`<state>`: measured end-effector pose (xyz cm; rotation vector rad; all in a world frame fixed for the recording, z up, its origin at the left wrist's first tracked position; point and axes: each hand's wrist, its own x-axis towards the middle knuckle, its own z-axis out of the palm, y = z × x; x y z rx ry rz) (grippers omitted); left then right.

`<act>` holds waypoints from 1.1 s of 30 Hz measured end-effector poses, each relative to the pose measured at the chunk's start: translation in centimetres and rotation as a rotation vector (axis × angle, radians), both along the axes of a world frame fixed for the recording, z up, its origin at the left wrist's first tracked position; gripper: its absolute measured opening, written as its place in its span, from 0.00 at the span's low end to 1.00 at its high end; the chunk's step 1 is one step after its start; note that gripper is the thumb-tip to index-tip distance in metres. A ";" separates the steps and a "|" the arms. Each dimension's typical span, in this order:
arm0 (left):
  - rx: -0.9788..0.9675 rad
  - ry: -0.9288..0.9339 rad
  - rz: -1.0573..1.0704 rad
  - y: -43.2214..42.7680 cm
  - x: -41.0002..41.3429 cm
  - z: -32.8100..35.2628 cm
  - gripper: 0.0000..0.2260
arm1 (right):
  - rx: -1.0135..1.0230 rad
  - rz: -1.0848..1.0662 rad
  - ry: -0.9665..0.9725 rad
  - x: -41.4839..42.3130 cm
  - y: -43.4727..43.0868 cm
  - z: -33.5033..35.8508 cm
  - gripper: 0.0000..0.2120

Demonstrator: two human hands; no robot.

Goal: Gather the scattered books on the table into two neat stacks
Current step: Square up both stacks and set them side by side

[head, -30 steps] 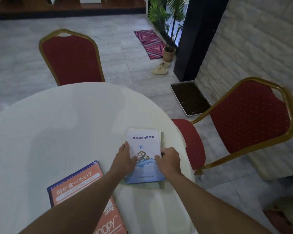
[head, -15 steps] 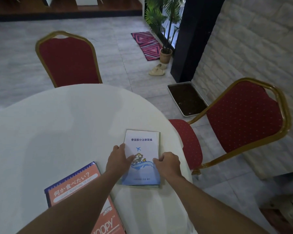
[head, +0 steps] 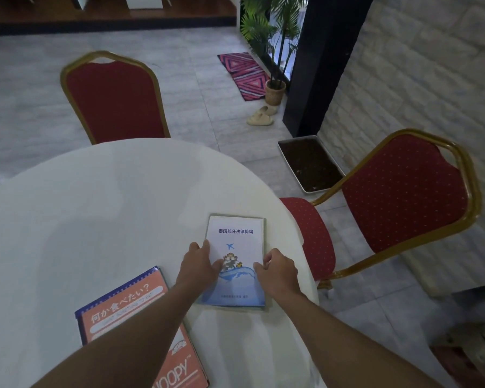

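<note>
left hand (head: 200,268) grip: fingers flat on the left edge of the white-and-blue book (head: 237,256), thumb on its cover, not closed round it. right hand (head: 277,271) grip: fingers curled against the right edge of the same book, pressing, not lifting. this book tops a stack near the right rim of the round white counter (head: 95,214); a greenish edge shows beneath it, count below cannot be told. second stack, near left: orange spiral-bound book (head: 129,306) on top, partly under the left forearm, a dark edge under it. chairs counted: 2, red with gold frames (head: 115,99) (head: 403,189).
</note>
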<state>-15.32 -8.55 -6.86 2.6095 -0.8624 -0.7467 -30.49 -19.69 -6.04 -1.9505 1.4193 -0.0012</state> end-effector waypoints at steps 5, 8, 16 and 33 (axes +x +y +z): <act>0.004 -0.006 0.017 0.0 -0.5 -0.2 0.30 | 0.022 0.009 0.014 -0.4 0.0 0.0 0.12; -0.018 0.021 0.034 0.1 -0.6 -0.5 0.30 | 0.035 0.004 0.019 -0.3 -0.1 -0.1 0.11; -0.023 0.068 0.006 1.7 0.2 0.3 0.29 | -0.080 0.079 0.010 0.6 0.6 1.3 0.18; 0.108 -0.066 0.527 20.4 0.3 1.0 0.25 | 0.030 0.702 0.048 9.4 13.2 0.7 0.24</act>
